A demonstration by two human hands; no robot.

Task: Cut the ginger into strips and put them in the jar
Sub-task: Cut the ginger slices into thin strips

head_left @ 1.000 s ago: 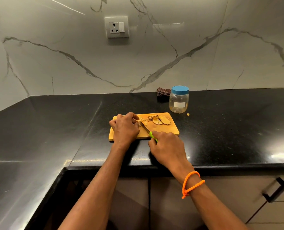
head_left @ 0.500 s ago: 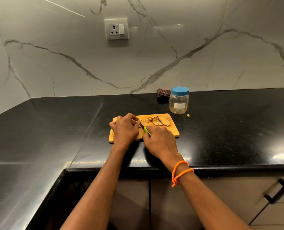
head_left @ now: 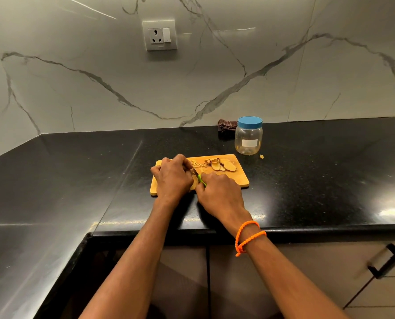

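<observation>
A wooden cutting board (head_left: 241, 179) lies on the black counter. Ginger slices (head_left: 221, 165) lie at its far side, with thin cut strips (head_left: 197, 164) just left of them. My left hand (head_left: 173, 177) rests curled on the board's left part, fingertips down on a ginger piece that it mostly hides. My right hand (head_left: 218, 192) grips a green-handled knife (head_left: 200, 179); the blade runs up beside my left fingers. A clear jar (head_left: 248, 140) with a blue lid stands closed behind the board's right end.
A dark folded cloth (head_left: 226, 127) lies against the marble wall behind the jar. A small ginger scrap (head_left: 262, 156) sits on the counter near the jar. A wall socket (head_left: 160, 35) is above. Cabinet doors with a black handle (head_left: 385, 261) are below the counter edge.
My right hand has slid forward and left with the knife, closing up against my left hand. The left hand stays in place on the board.
</observation>
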